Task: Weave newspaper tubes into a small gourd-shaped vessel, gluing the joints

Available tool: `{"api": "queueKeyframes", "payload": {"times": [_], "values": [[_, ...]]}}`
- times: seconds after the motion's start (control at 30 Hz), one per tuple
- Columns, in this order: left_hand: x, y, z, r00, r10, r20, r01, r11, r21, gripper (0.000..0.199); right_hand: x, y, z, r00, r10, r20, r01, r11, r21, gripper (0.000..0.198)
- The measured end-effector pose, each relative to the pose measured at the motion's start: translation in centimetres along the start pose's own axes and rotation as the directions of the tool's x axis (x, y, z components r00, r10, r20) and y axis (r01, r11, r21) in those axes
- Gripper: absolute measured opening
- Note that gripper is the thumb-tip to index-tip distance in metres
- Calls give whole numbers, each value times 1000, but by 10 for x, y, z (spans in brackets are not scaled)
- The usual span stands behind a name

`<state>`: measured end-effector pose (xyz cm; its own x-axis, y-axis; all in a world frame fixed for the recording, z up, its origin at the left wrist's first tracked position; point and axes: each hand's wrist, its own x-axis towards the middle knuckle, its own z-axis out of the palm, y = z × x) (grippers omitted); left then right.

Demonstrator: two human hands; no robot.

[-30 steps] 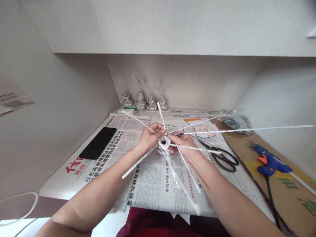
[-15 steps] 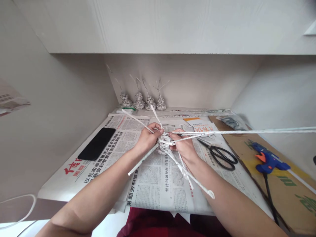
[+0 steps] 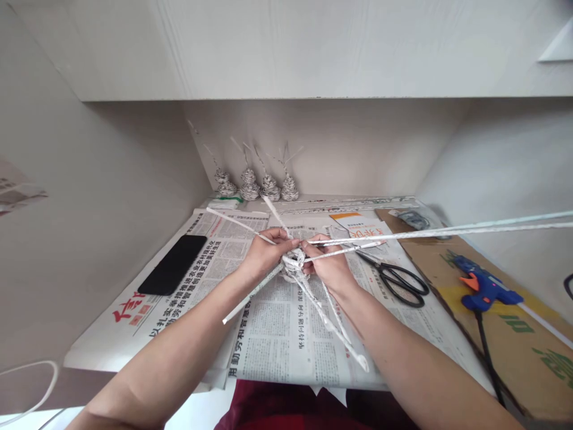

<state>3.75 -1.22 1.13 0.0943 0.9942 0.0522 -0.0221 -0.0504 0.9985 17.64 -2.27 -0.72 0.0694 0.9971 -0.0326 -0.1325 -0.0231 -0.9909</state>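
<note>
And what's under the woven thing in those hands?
Printed newspaper shows all around below the woven thing. The patch right behind it is covered, so I can't tell whether anything else lies there.

desk (image 3: 307, 197) | newspaper sheets (image 3: 268, 340) spread across | cardboard (image 3: 505, 358) right | woven gourds (image 3: 290, 188), thin paper rods (image 3: 358, 208) along back

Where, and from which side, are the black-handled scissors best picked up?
Probably by the handle loops, coming from the near right: the scissors lie flat, loops towards that side, while the blades point to the far left, close beside the right hand.
</note>
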Motion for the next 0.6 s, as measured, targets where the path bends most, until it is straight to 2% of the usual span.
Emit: {"api": "queueKeyframes", "payload": {"times": [0.2,0.33,0.43,0.5,0.6], "values": [[3,-6,-3,1000,-13,-12,14,1000,19,27,0,1,1,1000,-25,-14,26,1000,16,26],[5,-4,-8,998,3,70,-5,1000,25,28,1,0,-1,1000,5,-5,-5,1000,18,26],[5,1,-12,990,47,130,-62,992,108,29,2,0,-3,999,41,2,-41,999,-1,23],[6,2,-14,987,64,146,-87,983,160,29,3,1,-4,998,62,4,-62,998,-10,21],[8,-2,-15,987,37,157,-62,986,157,31,5,2,-6,996,83,24,-83,996,-12,20]]}}
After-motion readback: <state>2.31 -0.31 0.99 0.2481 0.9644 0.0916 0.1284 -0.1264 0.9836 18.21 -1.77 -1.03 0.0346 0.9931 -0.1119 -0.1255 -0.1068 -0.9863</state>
